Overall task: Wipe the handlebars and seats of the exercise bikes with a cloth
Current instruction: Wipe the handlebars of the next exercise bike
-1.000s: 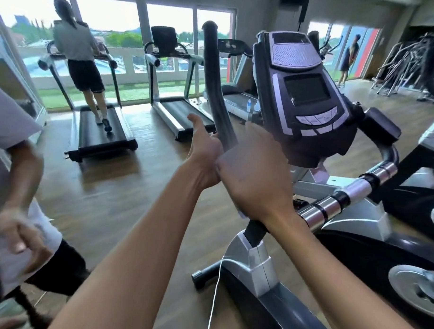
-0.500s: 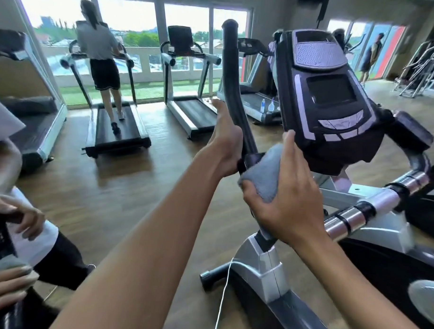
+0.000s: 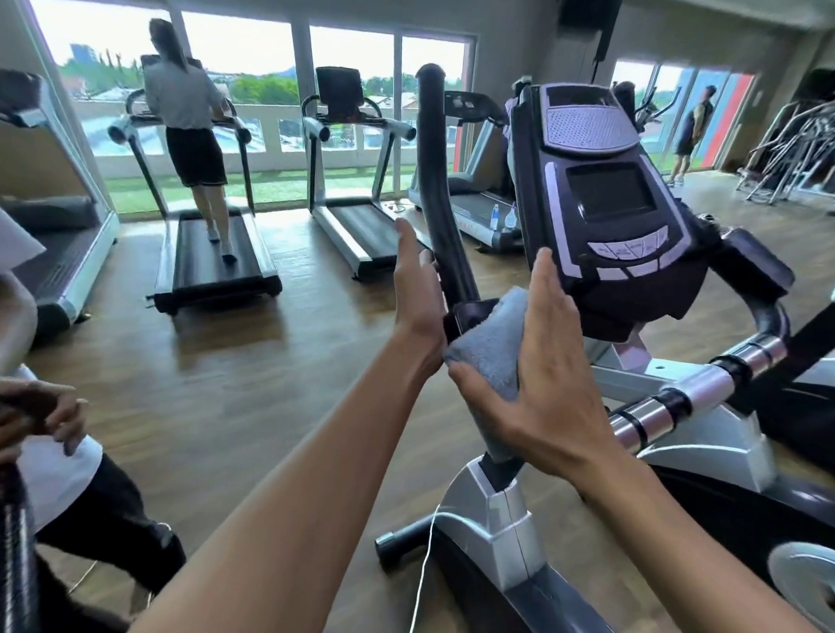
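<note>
Blue-grey cloth (image 3: 492, 347) is now being pressed around the black handlebar (image 3: 439, 194) below the console (image 3: 613, 200) by the right hand (image 3: 541, 377), fingers straightening from their earlier clench; left hand (image 3: 414, 292) is being held flat beside it. Upward wiping is judged underway.

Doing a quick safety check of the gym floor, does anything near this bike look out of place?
A thin white cord dangles loose beside the bike's front base and trails toward the floor, a possible snag. Nothing looks spilled or broken.
</note>
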Available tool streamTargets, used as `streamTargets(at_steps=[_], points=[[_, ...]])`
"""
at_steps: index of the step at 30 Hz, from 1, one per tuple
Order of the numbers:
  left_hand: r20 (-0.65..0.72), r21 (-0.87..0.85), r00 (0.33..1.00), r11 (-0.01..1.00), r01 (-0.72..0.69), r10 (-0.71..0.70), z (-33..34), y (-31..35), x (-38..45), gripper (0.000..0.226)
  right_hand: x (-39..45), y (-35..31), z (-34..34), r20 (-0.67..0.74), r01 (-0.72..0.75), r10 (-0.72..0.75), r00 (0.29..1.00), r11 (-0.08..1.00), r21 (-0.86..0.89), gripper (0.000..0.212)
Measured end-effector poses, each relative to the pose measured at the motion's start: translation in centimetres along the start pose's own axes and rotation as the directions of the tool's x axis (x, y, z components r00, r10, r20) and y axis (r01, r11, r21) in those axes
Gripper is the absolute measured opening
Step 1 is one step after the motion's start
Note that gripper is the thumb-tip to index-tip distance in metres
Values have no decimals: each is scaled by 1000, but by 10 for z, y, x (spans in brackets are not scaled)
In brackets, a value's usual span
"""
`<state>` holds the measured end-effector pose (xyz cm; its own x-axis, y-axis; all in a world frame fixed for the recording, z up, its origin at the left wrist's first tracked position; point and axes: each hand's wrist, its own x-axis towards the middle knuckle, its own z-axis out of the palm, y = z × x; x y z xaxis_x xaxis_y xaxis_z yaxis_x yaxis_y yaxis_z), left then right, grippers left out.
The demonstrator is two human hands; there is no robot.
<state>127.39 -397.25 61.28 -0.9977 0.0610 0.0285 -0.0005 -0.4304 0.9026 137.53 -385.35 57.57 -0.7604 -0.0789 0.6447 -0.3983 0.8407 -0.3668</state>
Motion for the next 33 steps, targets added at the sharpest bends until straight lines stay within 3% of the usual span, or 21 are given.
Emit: streamTargets(at_steps=[4, 7, 12, 16, 19, 22, 26, 29, 33], points=[[-95, -107, 995, 994, 11, -21, 6, -14, -5, 110, -9, 0, 5, -66, -62, 52, 996, 986, -157, 112], [-92, -90, 995, 996, 26, -34, 5, -9, -10, 57, 8, -5, 5, -19, -64, 62, 998, 980, -187, 110], [-18, 28, 999, 999, 31, -31, 6, 0, -6, 68, 35, -4, 1, 68, 4, 5, 998, 992, -127, 106], [64, -41, 997, 998, 47, -45, 8, 0, -10, 83, 22, 5, -9, 49, -12, 2, 999, 981, 196, 93], [53, -47, 998, 998, 46, -44, 7, -2, -13, 75, 5, 8, -9, -41, -80, 86, 995, 988, 129, 87], [42, -12, 998, 999, 37, -37, 9, -3, -15, 71, 3, -10, 4, -11, -194, 194, 981, 981, -15, 94], [70, 57, 995, 996, 64, -68, 3, -4, -11, 101, 46, -24, 20, -107, -327, 323, 940, 945, -15, 77], [124, 58, 988, 995, 82, -89, 2, -3, -9, 99, 59, -16, 24, -115, -190, 186, 976, 981, -25, 72], [128, 65, 989, 996, 60, -68, -3, -8, -3, 74, 24, -4, 20, -174, 21, -20, 985, 1000, 7, 65]])
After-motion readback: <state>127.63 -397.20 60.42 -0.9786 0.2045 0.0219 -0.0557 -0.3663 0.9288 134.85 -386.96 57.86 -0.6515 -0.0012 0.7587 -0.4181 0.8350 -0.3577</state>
